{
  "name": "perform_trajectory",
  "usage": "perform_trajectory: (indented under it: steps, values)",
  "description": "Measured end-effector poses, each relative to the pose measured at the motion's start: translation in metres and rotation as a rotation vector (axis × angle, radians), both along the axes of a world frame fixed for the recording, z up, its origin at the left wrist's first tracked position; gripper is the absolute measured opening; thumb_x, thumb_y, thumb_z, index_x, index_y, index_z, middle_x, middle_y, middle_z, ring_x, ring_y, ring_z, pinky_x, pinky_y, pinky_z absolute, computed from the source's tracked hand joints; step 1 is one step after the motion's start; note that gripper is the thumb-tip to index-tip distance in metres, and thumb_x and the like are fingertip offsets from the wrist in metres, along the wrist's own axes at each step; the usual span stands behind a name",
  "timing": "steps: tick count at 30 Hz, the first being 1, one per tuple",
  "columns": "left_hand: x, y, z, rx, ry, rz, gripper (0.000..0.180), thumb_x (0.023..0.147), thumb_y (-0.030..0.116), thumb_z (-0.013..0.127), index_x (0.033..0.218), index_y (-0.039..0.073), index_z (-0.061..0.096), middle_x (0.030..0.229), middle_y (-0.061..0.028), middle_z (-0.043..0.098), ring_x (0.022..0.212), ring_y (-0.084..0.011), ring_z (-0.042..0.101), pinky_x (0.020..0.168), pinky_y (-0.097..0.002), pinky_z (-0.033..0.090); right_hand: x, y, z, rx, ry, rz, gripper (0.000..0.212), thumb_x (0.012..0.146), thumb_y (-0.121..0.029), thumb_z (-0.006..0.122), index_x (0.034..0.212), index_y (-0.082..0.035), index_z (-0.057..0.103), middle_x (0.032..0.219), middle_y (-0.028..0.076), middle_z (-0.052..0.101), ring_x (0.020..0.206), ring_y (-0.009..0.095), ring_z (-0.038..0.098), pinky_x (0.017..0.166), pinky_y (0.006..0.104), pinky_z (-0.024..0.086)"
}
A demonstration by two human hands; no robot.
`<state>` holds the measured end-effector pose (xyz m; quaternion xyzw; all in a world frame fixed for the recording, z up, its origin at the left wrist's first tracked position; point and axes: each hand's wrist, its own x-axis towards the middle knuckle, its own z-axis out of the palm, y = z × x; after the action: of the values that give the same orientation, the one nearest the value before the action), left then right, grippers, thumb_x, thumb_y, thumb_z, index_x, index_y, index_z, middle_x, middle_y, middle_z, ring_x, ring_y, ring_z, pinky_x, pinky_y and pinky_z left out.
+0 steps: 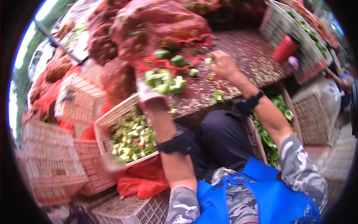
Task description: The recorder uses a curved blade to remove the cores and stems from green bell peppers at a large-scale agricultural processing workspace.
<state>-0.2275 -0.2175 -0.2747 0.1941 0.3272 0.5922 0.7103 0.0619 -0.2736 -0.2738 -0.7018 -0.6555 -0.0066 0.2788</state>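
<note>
My left hand [146, 89], in a white glove, is closed on cut green bell peppers [159, 81] with their pale hollow insides showing. Fingers curled, my right hand [223, 65] is over the dark red board [242, 48]. A whitish pepper core [208, 60] is at its fingertips, and a thin greyish thing juts out beyond them, too blurred to name. Whole green bell peppers [178, 61] lie between the hands at the mouth of a red mesh sack [164, 26]. Another pale core [193, 72] and a green scrap [218, 95] rest on the seed-strewn board.
A crate [100, 128] of pepper cores and scraps stands left of my knees; green pepper pieces [278, 108] fill another at right. A red bottle [286, 48] stands by a white crate [315, 56]. Stacked crates [52, 156] and full mesh sacks line the left. A blurred pinkish shape [110, 166] is unclear.
</note>
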Motion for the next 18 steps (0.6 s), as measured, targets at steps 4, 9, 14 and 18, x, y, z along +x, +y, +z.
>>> perform_trajectory:
  steps: [4, 9, 14, 18]
  values:
    - [-0.023, 0.001, 0.020, 0.040, -0.120, 0.149, 0.042, 0.101, 0.037, 0.037, 0.107, 0.003, 0.059, 0.102, -0.0144, 0.065, 0.095, -0.0341, 0.064, 0.085, -0.0540, 0.054, -0.017, -0.007, 0.011, 0.059, 0.000, 0.036, 0.037, 0.079, -0.020, 0.062, 0.113, -0.007, 0.065, 0.108, 0.015, 0.066, 0.097, 0.034, 0.065, 0.086, 0.0441, 0.053]
    - [-0.015, -0.010, 0.025, -0.028, -0.068, 0.129, 0.046, 0.102, 0.040, 0.038, 0.112, 0.002, 0.062, 0.107, -0.0122, 0.068, 0.097, -0.0298, 0.066, 0.089, -0.0434, 0.055, -0.073, -0.014, 0.013, -0.272, 0.141, 0.257, 0.047, 0.085, -0.043, 0.068, 0.107, -0.002, 0.068, 0.096, 0.023, 0.068, 0.093, 0.037, 0.067, 0.085, 0.0467, 0.051]
    - [-0.016, -0.012, 0.024, -0.001, 0.013, 0.144, 0.053, 0.104, 0.044, 0.028, 0.113, 0.005, 0.063, 0.108, -0.0107, 0.068, 0.099, -0.0283, 0.066, 0.094, -0.0416, 0.051, -0.110, 0.033, 0.009, -0.597, 0.336, 0.112, 0.063, 0.078, -0.054, 0.070, 0.090, 0.007, 0.069, 0.080, 0.023, 0.070, 0.080, 0.033, 0.070, 0.078, 0.0438, 0.055]
    - [-0.025, -0.013, 0.023, -0.008, 0.050, 0.142, 0.053, 0.105, 0.042, 0.025, 0.116, 0.006, 0.062, 0.111, -0.0112, 0.068, 0.102, -0.0275, 0.065, 0.097, -0.0427, 0.048, -0.108, 0.031, 0.007, -0.738, 0.567, 0.102, 0.039, 0.069, -0.031, 0.079, 0.081, 0.004, 0.070, 0.072, 0.015, 0.069, 0.069, 0.023, 0.070, 0.064, 0.0394, 0.055]
